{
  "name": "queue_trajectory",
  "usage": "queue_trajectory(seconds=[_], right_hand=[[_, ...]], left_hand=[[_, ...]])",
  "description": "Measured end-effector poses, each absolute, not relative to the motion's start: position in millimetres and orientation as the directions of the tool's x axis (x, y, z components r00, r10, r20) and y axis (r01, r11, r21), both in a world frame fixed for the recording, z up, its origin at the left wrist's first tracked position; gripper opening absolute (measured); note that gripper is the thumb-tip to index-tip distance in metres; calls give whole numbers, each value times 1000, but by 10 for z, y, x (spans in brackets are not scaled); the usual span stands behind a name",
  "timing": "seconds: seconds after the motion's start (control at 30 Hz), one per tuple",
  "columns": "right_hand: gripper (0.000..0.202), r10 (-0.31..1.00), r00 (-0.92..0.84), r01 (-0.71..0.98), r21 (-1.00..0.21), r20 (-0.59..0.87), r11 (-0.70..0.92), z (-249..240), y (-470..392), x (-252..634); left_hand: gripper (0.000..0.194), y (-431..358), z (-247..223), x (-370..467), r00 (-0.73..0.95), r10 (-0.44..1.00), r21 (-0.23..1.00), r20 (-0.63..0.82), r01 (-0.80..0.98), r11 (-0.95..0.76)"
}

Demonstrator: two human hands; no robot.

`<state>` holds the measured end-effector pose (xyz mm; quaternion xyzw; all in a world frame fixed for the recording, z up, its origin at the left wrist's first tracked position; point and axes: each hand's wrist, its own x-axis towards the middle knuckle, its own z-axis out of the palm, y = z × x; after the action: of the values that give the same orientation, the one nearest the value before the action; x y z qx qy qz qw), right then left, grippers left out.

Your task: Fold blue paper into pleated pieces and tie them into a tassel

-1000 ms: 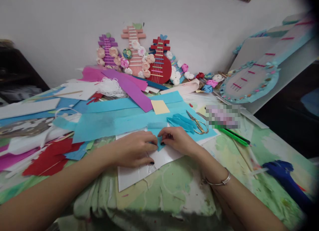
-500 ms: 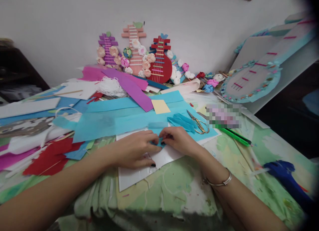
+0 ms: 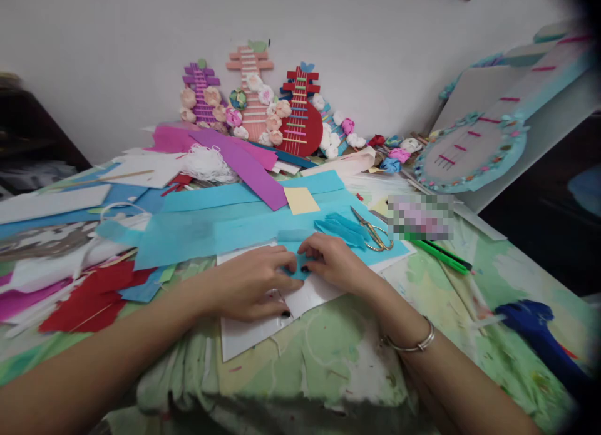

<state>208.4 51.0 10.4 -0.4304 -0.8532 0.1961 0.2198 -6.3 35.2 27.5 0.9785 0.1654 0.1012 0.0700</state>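
Note:
In the head view a small strip of blue crepe paper (image 3: 297,271) lies between my hands on a white board (image 3: 256,336). My left hand (image 3: 256,278) rests on the board with its fingers apart, thumb and index on the white surface and the other fingertips at the strip's left edge. From the right, my right hand (image 3: 331,260) has curled fingers closed on the strip; part of the paper is hidden beneath them. A larger sheet of blue crepe paper (image 3: 188,235) spreads behind. Gold-handled scissors (image 3: 374,231) and crumpled blue crepe paper (image 3: 340,228) lie just beyond my right hand.
A green utility knife (image 3: 439,253) and a blue glue gun (image 3: 533,322) lie on the right. Colourful paper instruments (image 3: 300,125) lean against the wall. White string (image 3: 209,163), red felt-like pieces (image 3: 94,297) and a yellow card (image 3: 301,201) lie around.
My right hand's fingers have lifted and shifted slightly at the blue strip. My left hand stays nearly in place, and the whole view has moved a little.

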Motion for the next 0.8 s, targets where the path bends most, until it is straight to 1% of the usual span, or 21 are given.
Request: queue_trajectory(seconds=[0.07,0.13,0.23,0.37,0.47,0.63,0.8], right_hand=[[22,812,-536,644,-510,231,570,110,508,2103],[23,792,-565,615,-523,230,590,118,499,2125],[31,772,-601,600,-522,207,607,129,483,2145],[33,822,-542,685,-475,174,553,133,489,2165],[32,867,-472,739,-465,157,487,124,525,2204],[29,899,-408,755,-493,161,431,99,580,2268],[24,897,-406,700,-572,174,428,110,560,2220]], left_hand=[[23,354,270,-62,922,345,175,177,315,-933],[23,356,267,-60,920,351,179,177,320,-930],[23,357,272,-58,920,350,179,174,320,-930],[25,353,282,-58,921,358,184,154,330,-926],[25,353,284,-59,921,359,185,150,330,-926],[25,359,284,-61,921,347,193,176,314,-930],[24,357,288,-60,918,345,192,196,309,-932]])
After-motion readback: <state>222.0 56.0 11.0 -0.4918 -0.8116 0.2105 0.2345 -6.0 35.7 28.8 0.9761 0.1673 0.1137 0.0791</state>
